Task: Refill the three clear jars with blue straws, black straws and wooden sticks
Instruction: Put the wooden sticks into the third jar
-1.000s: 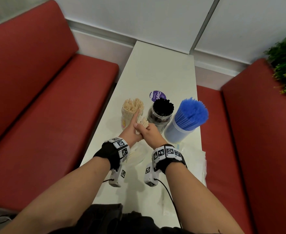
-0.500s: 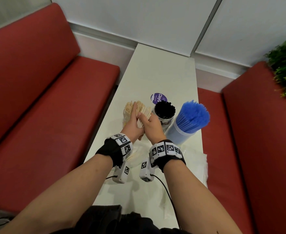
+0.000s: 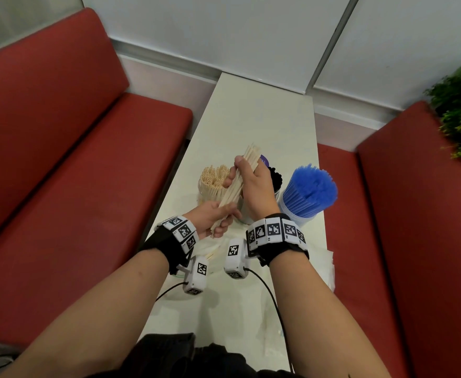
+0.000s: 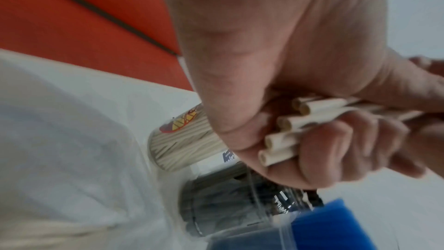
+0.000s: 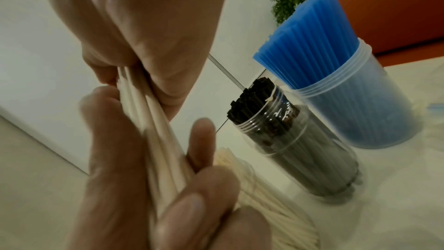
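i see both hands wrapped around one bundle of wooden sticks [image 3: 237, 184], held tilted above the table [image 3: 253, 124]. my left hand [image 3: 213, 218] curls tight around the bundle's near end, my right hand [image 3: 253, 184] grips it higher up, thumb across the sticks. just beneath sits the stick jar [image 3: 210, 186], beside the black straw jar [image 5: 295, 151] and blue straw jar [image 3: 305, 197]

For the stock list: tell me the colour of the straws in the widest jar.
Blue straws, standing in the widest jar; clearest in the right wrist view.
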A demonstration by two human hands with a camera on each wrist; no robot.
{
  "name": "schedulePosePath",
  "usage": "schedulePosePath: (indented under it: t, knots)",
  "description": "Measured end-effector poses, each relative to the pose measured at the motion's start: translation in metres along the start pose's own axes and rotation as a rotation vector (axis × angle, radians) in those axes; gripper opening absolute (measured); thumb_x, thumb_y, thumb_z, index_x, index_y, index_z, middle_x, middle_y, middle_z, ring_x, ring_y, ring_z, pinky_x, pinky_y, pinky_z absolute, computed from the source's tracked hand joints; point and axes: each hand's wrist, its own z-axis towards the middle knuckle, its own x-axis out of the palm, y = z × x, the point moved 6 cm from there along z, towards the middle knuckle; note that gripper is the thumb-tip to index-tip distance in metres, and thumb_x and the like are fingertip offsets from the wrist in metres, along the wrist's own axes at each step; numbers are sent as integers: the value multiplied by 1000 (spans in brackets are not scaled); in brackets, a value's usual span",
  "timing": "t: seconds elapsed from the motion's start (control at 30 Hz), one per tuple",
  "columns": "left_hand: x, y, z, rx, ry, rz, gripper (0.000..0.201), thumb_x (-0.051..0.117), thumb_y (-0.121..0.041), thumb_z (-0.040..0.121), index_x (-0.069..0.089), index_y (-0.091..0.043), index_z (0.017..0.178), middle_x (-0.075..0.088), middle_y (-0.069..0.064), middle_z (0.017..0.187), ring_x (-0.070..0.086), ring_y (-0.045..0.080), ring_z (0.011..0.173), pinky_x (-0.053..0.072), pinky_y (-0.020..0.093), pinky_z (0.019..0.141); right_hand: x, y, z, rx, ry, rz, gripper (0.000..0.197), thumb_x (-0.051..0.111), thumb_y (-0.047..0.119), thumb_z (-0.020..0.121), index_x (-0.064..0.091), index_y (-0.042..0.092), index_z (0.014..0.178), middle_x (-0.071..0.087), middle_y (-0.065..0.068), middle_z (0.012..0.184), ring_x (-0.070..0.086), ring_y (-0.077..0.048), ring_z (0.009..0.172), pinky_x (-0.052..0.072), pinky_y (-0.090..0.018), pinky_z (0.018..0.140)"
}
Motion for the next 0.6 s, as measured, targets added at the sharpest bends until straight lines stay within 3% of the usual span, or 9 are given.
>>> schedulePosePath:
  t: [0.13,0.2,0.27,0.33,0.4,0.47,0.53,0.6]
  knots:
    - [-2,-5,0,-51,-19,-206,68,49,-80,80,63,-14,86,51,-1,67,39,4,39,32,16,33,9,23,0,-82,40,63,13,65,27,97,57,17,92,52,-1,64,51,-16,54,47,-33,57]
    - [-7,-5,2,-98,-102,-302,63,45,-73,90,63,-13,85,55,1,72,43,5,39,33,15,31,16,35,0,-124,74,55,14,67,29,96,58,19,91,52,-2,65,52,-17,55,49,-35,58]
    - [-11,-5,1,-142,-178,-449,48,49,-53,100,62,-9,87,62,5,73,53,8,45,42,16,34,25,47,-2,-158,108,28,16,70,29,94,58,19,91,53,-2,67,53,-18,58,51,-35,61]
    - [-9,-2,-2,-185,-212,-580,39,46,-37,105,62,-5,89,66,10,73,65,15,54,55,21,44,35,55,-5,-186,154,1,18,73,29,93,58,21,87,53,-1,66,54,-18,59,53,-36,64]
    - [-5,-2,-5,-204,-204,-682,41,42,-33,107,63,-2,89,69,14,78,72,23,64,62,29,54,43,60,-9,-205,192,-59,21,76,30,90,58,24,81,54,-1,64,55,-17,59,52,-37,64]
    - [-2,-7,-7,-182,-198,-775,39,42,-32,106,63,0,98,68,18,94,73,29,86,64,40,71,48,58,-12,-200,210,-113,25,78,30,88,57,24,77,55,-2,61,55,-17,58,51,-36,64]
    - [0,-12,-7,-151,-190,-830,36,42,-32,106,56,-2,121,61,20,117,61,31,118,55,49,97,50,51,-15,-171,235,-133,27,80,30,85,57,22,73,56,-3,61,54,-18,60,49,-34,66]
    - [-1,-19,-8,-100,-175,-850,39,39,-30,107,46,-7,137,53,21,133,49,31,135,42,49,113,52,44,-18,-143,259,-163,29,81,31,84,58,19,71,56,-7,62,54,-18,62,49,-32,68]
